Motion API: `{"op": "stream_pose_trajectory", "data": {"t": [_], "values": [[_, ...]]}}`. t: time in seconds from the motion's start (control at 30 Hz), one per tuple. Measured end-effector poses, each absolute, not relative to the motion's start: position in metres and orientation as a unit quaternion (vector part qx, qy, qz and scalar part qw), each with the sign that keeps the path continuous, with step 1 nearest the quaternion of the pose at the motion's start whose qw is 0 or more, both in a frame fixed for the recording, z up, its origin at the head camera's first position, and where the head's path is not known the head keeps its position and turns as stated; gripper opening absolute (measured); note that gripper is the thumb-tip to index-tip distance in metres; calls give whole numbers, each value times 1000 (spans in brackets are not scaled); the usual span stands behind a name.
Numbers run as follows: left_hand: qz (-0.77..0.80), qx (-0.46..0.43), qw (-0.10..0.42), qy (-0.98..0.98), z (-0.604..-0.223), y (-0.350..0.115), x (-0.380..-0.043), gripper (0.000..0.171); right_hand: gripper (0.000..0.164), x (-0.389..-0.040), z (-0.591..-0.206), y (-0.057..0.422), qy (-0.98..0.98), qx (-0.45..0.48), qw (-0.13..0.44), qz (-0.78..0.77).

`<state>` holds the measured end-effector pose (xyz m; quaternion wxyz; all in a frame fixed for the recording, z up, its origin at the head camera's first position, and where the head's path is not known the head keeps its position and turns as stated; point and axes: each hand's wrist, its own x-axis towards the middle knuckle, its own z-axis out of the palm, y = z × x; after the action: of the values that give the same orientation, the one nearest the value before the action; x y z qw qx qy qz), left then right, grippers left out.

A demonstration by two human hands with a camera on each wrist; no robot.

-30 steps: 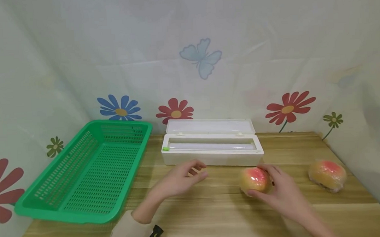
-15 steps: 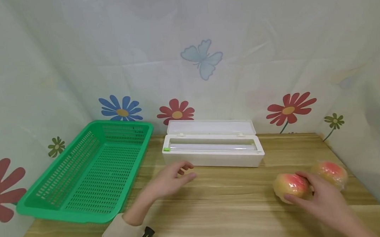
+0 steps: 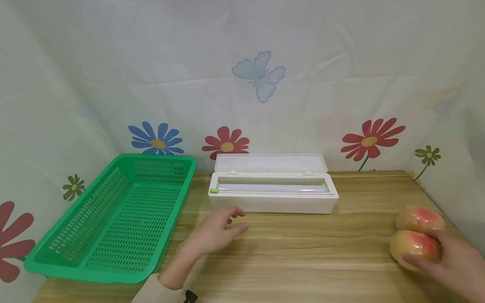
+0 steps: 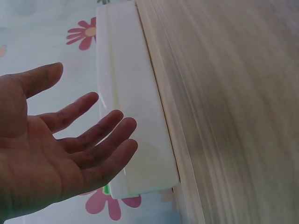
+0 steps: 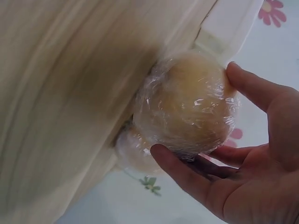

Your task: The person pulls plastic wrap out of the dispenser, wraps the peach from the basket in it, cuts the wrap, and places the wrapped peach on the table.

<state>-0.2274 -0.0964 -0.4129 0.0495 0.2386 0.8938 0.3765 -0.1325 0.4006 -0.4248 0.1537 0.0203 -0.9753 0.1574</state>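
In the head view my right hand (image 3: 454, 255) grips a yellow-and-red peach (image 3: 415, 249) wrapped in clear film, at the right side of the table. Directly behind it, seemingly touching, sits a second wrapped peach (image 3: 420, 218). The right wrist view shows thumb and fingers around the near peach (image 5: 187, 102), with the other peach (image 5: 135, 151) partly hidden past it. My left hand (image 3: 215, 229) hovers over the table in front of the white cling film box (image 3: 273, 203), holding nothing. Its fingers are loosely bent in the left wrist view.
The box's lid (image 3: 269, 163) stands raised, with a film roll (image 3: 272, 188) inside. A green plastic basket (image 3: 176, 208) with slotted walls stands at the left of the wooden table (image 3: 304, 262). A flower-printed cloth (image 3: 305, 99) rises behind and at both sides.
My right hand has carried the gripped peach rightward, from in front of the box to just before the other peach. My left hand has drifted slightly left.
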Motion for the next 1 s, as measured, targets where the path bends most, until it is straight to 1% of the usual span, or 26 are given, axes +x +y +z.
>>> {"op": "stream_pose_trajectory", "data": {"t": [0.2,0.4,0.6,0.77,0.83,0.93,1.0], "values": [[384,237,56,891,-415,-99,-230,35,77,-138,-431,416,-973,19,158,167],[392,227,62,889,-415,-101,-237,36,76,-142,-433,426,-969,32,166,183],[405,223,56,885,-414,-106,-248,33,73,-148,-433,433,-968,40,162,187],[420,237,52,875,-414,-114,-256,31,74,-149,-435,436,-970,49,142,190],[422,239,47,873,-414,-116,-258,30,77,-148,-436,436,-972,48,127,190],[421,234,30,876,-413,-118,-257,29,81,-147,-435,432,-975,45,124,179],[405,230,3,885,-412,-118,-256,27,84,-146,-432,425,-974,46,141,173]]}}
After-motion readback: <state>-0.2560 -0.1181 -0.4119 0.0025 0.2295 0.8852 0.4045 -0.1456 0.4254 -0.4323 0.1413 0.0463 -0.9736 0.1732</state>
